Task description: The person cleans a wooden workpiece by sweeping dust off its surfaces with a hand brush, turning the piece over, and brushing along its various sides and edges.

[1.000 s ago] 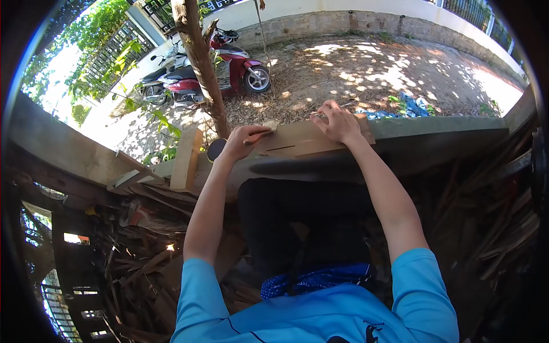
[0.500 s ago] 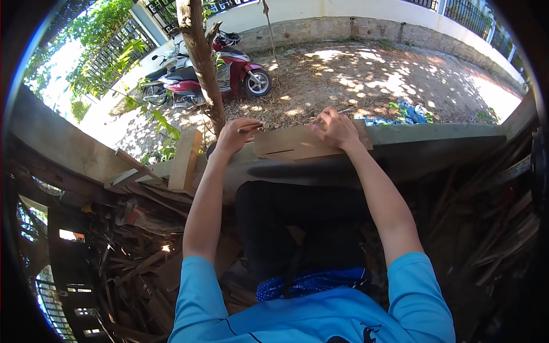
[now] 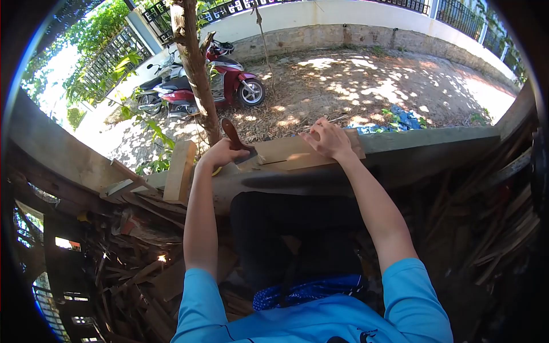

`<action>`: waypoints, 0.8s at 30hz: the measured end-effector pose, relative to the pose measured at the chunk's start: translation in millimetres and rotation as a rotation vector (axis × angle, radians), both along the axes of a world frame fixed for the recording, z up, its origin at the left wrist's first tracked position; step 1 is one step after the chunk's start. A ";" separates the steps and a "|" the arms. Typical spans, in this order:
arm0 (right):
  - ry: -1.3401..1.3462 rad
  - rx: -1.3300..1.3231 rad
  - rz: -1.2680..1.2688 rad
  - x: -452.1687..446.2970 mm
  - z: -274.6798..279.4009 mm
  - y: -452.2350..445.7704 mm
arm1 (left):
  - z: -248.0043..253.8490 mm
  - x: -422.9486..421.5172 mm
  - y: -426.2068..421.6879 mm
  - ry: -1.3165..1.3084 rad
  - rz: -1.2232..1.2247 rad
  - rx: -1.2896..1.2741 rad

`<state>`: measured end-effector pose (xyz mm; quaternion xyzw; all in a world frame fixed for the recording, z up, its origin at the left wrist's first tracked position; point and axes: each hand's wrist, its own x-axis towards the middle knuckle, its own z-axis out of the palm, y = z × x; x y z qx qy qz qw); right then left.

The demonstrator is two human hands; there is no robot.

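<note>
A putty knife with a brown wooden handle [image 3: 230, 132] is in my left hand [image 3: 220, 154], its fingers closed around the lower part. The handle points up and its metal blade meets the left end of a light wooden board [image 3: 286, 151]. A pale smear [image 3: 261, 158] shows on the board beside the blade, near a dark slit. My right hand [image 3: 329, 139] grips the board's upper part toward the right, fingers bent; the fingertips are partly hidden. Under my left hand is a round thing with a yellow edge [image 3: 217, 171], mostly covered.
The board rests on a concrete ledge [image 3: 429, 139]. An upright wood block [image 3: 180, 171] stands at left. Wood scraps [image 3: 143, 274] lie below on both sides. Beyond the ledge are a tree trunk [image 3: 197, 68], a red motorbike [image 3: 229, 80] and a blue tarp [image 3: 403, 118].
My left hand has moved down and left, turning the putty knife so its handle points up and its blade touches the board. My right hand stays on the board; the view has shifted slightly.
</note>
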<state>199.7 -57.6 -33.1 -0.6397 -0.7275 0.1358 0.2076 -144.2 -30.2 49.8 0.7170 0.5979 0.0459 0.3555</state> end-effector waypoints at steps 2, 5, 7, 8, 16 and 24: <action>0.008 0.007 0.001 -1.5 1.1 -0.7 | -38.9 -11.8 22.1 -0.003 0.039 0.189; 0.019 0.038 0.003 -0.4 -5.7 1.6 | -53.3 2.3 12.1 -0.160 0.002 0.444; 0.023 0.063 0.004 3.7 -11.8 3.5 | -64.1 11.9 4.0 -0.281 -0.074 0.571; 0.027 0.073 0.008 3.6 -12.4 3.1 | -68.9 13.6 -4.3 -0.273 -0.148 0.719; -0.021 0.010 -0.005 -0.1 -2.0 -0.8 | -58.1 29.6 -64.5 -0.364 -0.254 0.504; 0.011 -0.028 0.033 -0.3 5.8 -2.0 | -24.1 13.4 -23.9 -0.276 -0.156 0.166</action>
